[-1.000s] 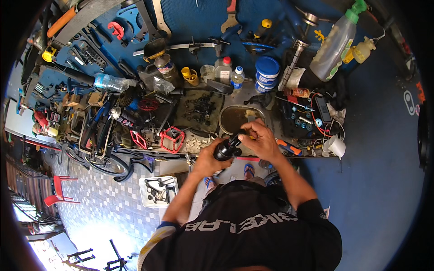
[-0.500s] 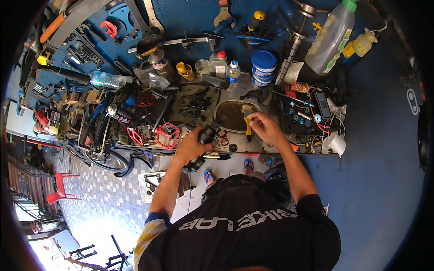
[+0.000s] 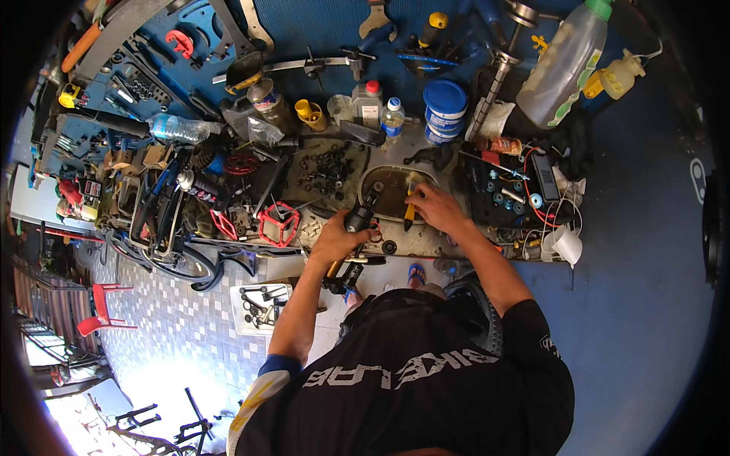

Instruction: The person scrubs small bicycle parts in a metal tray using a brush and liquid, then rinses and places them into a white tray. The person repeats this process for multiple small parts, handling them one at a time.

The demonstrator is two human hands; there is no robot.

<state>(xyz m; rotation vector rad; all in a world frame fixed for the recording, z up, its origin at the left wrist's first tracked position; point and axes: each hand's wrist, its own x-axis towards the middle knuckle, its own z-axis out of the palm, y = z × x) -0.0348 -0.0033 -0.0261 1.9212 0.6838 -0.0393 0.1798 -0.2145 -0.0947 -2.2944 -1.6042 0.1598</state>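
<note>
1. Two hands at work over the cluttered tabletop [image 3: 449,247].
2. Left hand [image 3: 334,239] wrapped around a black cylindrical part [image 3: 359,219], held just beside an oval basin [image 3: 391,194].
3. Right hand [image 3: 433,209] pinches a yellow-handled brush [image 3: 410,207], bristles in the basin.
4. Judgement: cleaning underway; brush not yet on the part.

1. A black short-sleeved jersey [image 3: 426,395] covers the torso, with pale block lettering across the chest.
2. The left sleeve [image 3: 262,380] ends in blue, white and yellow trim.
3. Both forearms are bare.
</note>
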